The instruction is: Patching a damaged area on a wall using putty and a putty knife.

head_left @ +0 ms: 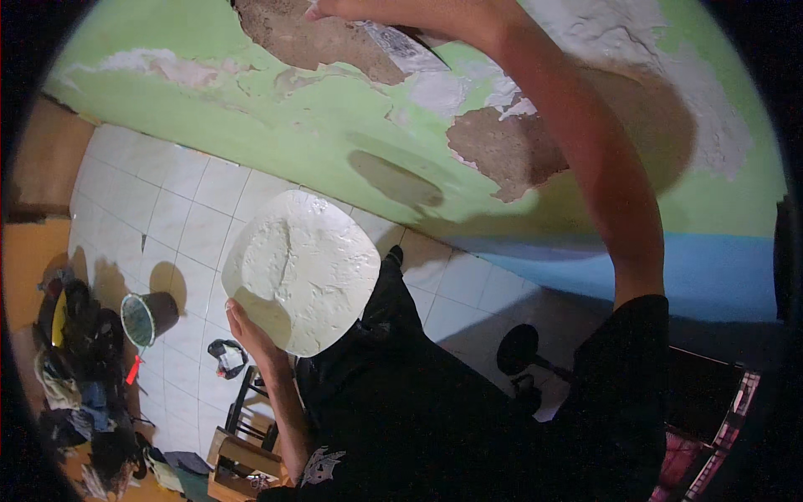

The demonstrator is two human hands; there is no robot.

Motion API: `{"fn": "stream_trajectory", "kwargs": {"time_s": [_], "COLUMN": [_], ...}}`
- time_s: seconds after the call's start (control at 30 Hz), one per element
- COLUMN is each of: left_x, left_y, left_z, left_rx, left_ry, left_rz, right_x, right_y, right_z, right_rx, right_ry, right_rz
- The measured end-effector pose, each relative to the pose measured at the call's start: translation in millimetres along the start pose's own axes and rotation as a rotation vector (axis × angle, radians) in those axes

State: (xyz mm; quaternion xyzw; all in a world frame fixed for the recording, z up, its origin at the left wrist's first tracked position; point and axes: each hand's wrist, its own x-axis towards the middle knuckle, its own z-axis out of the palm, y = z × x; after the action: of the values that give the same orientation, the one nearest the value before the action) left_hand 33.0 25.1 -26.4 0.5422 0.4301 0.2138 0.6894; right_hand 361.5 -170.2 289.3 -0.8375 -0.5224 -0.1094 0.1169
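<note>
My left hand (253, 336) holds up a wide, rounded plate (227, 276) by its near left edge. Thick white putty (309, 263) covers most of it, with ridges and dents on top. At the upper edge, my right hand (376, 12) is raised against the green wall (322, 125), partly cut off by the picture. A flat scraper (410, 50) smeared with white shows under that hand, lying close along the wall, and my fingers appear closed on it. Around it are patches of bare brown plaster (314, 38) and fresh white smears (439, 92).
A dark bucket (159, 316) stands on the white tiled floor (188, 230), beside a small plastic bag (227, 357). Piled clothes (84, 376) lie at the left. A wooden box-like piece (242, 456) sits at lower left, and a black round-topped object (518, 349) stands right of my legs.
</note>
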Motion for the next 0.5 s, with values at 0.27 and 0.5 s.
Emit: {"fn": "stream_trajectory", "kwargs": {"time_s": [0.27,0.5], "left_x": [-4,1], "left_y": [1,-3], "left_z": [-6,-6], "left_rx": [0.022,0.009], "left_ry": [0.008,0.008], "left_rz": [-0.004,-0.001], "right_x": [-17,-19], "right_y": [21,24], "right_z": [90,78], "right_rx": [0.06,0.029], "right_ry": [-0.095,-0.166], "right_rz": [-0.081,-0.058]}}
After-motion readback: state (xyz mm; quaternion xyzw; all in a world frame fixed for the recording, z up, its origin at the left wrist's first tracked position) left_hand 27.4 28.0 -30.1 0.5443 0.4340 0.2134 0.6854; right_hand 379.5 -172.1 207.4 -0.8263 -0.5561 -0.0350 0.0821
